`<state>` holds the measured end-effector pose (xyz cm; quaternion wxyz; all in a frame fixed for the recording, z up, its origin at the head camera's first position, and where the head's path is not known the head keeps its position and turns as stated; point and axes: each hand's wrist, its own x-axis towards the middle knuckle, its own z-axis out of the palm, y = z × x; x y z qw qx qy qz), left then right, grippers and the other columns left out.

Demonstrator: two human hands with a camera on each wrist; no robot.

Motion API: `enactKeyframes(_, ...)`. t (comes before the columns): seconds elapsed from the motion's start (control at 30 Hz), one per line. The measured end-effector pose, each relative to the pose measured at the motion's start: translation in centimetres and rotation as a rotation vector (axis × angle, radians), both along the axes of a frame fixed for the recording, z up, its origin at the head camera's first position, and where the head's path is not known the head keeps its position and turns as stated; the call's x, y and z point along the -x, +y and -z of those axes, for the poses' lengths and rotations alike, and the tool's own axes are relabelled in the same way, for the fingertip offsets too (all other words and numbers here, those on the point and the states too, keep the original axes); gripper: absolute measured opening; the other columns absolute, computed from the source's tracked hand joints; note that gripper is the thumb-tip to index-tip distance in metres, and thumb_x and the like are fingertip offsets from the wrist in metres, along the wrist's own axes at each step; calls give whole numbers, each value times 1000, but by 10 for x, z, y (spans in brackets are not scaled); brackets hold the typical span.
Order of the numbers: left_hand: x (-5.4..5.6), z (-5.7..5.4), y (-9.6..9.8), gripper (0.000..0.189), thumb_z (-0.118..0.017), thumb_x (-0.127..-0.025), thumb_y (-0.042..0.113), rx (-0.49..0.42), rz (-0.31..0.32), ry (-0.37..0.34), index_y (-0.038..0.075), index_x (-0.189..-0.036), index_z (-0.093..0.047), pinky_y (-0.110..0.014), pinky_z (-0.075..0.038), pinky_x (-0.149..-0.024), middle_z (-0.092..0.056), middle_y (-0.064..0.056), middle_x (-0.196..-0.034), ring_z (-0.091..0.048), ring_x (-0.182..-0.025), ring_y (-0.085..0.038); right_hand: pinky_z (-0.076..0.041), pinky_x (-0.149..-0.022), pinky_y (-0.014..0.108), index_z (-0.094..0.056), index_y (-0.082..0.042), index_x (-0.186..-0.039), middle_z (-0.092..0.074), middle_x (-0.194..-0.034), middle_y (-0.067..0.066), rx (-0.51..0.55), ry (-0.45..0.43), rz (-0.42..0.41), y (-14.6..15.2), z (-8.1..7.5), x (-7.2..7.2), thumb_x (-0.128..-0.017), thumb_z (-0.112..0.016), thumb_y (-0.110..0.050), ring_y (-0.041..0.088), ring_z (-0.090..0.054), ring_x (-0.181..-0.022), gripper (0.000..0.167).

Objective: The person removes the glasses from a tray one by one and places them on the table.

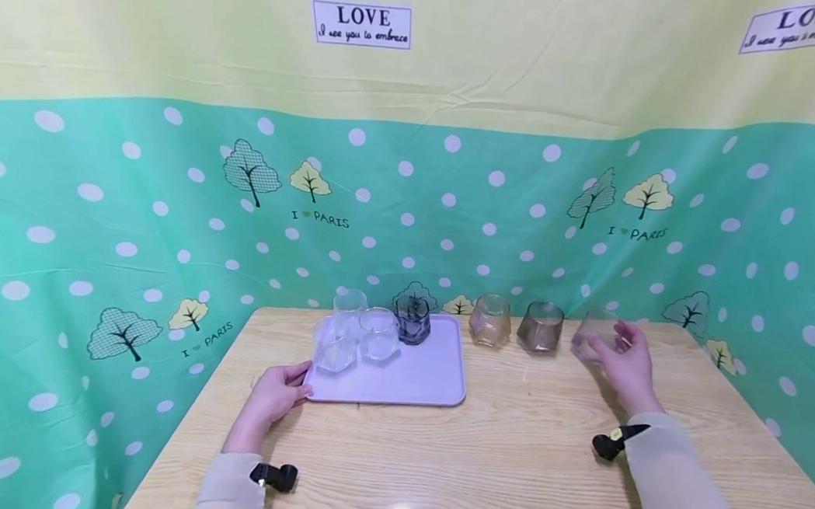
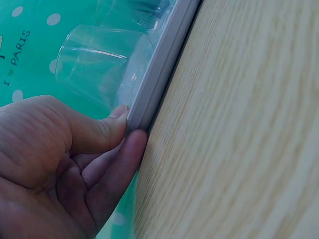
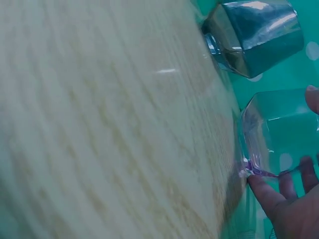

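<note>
At the near left corner of the lilac tray [image 1: 400, 382], my left hand [image 1: 274, 394] pinches the rim. The left wrist view shows its thumb above the tray edge [image 2: 162, 64] and a finger at the underside. Several glasses stand on the tray: three clear ones, including the front clear glass [image 1: 335, 351], and a dark grey glass [image 1: 413, 322]. Over on the right, my right hand [image 1: 632, 369] holds a clear, faintly pinkish glass [image 1: 590, 340] from its right side, thumb on one side and fingers on the other. Up close, fingertips meet that glass [image 3: 276, 127] near its base.
Between the tray and the right hand stand an amber glass [image 1: 490, 322] and a smoky brown glass [image 1: 541, 327]. All are near the back edge of the wooden table [image 1: 479, 461]. A green dotted curtain [image 1: 445, 210] hangs right behind and along both sides.
</note>
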<state>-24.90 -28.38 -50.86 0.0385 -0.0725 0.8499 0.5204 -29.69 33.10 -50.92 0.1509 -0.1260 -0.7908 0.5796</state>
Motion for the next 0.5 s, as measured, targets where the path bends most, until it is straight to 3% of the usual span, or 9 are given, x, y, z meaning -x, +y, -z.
enactKeyframes(0.5,-1,-1,0,57,-67,-99,-10,19,5,-7,-8,-153,-50,-33,-65,-84,-48,-31,-154,-62,-133,-41,-27,-126,64,-9,-8,-171,-26,-172,25,-89,-14,-15,-4,1,-1,-100,-75,-46,50,-27,-155,104)
